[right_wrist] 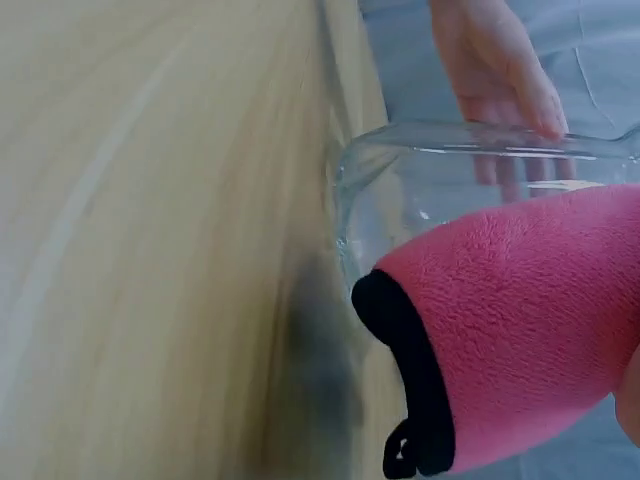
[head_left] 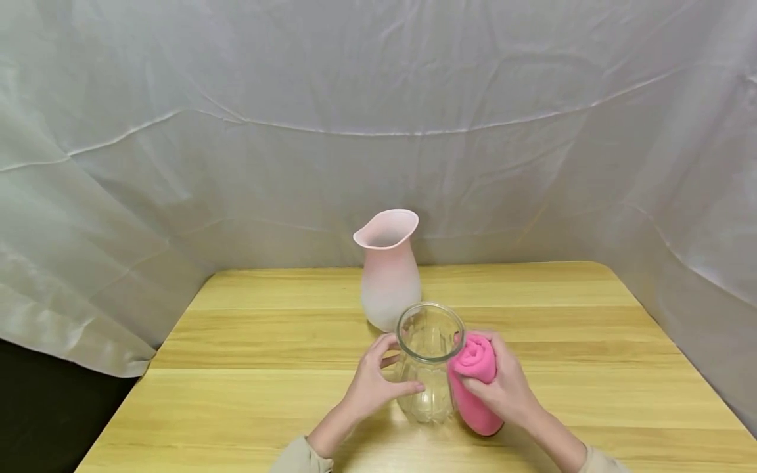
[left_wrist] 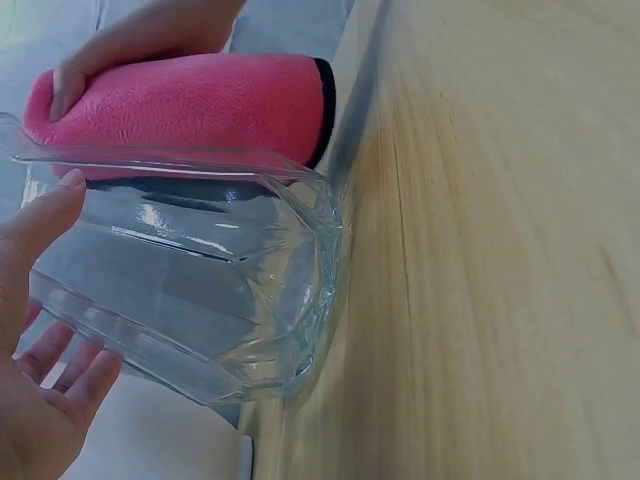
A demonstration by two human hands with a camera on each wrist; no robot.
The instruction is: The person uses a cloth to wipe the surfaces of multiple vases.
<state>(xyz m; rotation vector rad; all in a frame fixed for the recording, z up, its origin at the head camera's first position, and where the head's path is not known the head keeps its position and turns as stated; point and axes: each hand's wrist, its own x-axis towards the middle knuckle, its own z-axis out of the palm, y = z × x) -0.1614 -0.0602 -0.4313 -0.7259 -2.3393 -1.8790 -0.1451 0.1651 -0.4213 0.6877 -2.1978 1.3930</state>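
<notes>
A clear glass vase [head_left: 427, 387] with a round rim stands upright near the front middle of the table. My left hand [head_left: 381, 381] is around its left side, thumb across the front and fingers spread loosely behind; in the left wrist view the fingers [left_wrist: 88, 378] lie beside the glass without a firm grip. In my right hand [head_left: 510, 384] is a rolled pink towel [head_left: 476, 401], gripped near its top and held against or close beside the vase's right side. The towel's lower end has a black edge [right_wrist: 420, 385] with a small loop.
Behind the glass vase stands a pink-and-white vase [head_left: 390, 282] with a flared, wavy mouth. The wooden table [head_left: 266, 341] reaches back to a grey cloth [head_left: 296, 184], which hangs behind it and along both sides.
</notes>
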